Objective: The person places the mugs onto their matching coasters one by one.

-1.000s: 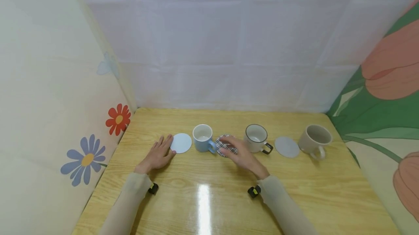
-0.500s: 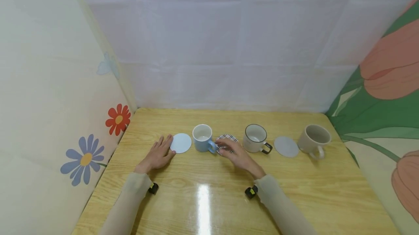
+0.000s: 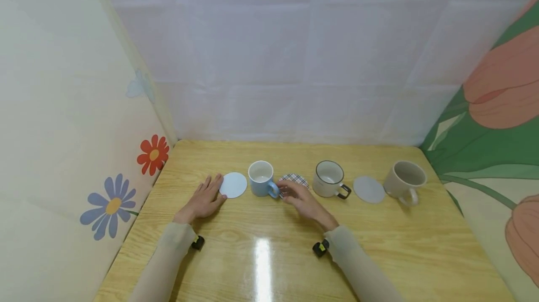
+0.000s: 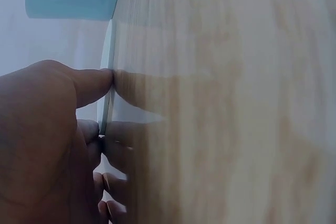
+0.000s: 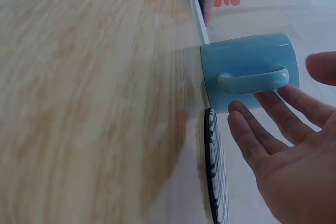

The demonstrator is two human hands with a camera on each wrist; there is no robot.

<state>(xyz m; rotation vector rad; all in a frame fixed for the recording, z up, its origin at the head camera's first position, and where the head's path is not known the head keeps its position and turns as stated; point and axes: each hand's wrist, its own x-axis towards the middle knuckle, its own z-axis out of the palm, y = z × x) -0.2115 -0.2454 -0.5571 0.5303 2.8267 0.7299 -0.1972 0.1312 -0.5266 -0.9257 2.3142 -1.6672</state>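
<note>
My left hand [image 3: 204, 199] lies palm down on the table with fingers spread. Its thumb and fingertips meet the edge of a round pale blue coaster [image 3: 233, 185], as the left wrist view also shows. To the right of that coaster stands a blue mug [image 3: 258, 187], white inside, its handle [image 5: 254, 81] turned towards my right hand [image 3: 305, 203]. Over a plaid coaster [image 3: 295, 179], partly covering it in the head view, the right hand reaches leftwards. Its fingers are loosely extended, with the fingertips right at the mug handle and nothing gripped.
Further right stand a white mug [image 3: 324, 187] with a dark rim and black handle, a round grey coaster [image 3: 368, 190] and a large beige mug [image 3: 396, 186]. The wooden table [image 3: 227, 255] backs onto a white cloth [image 3: 252, 82], with flowered cloths at both sides.
The right hand has moved left across the plaid coaster, and its fingertips have come up to the blue mug's handle. The left hand has stayed in place.
</note>
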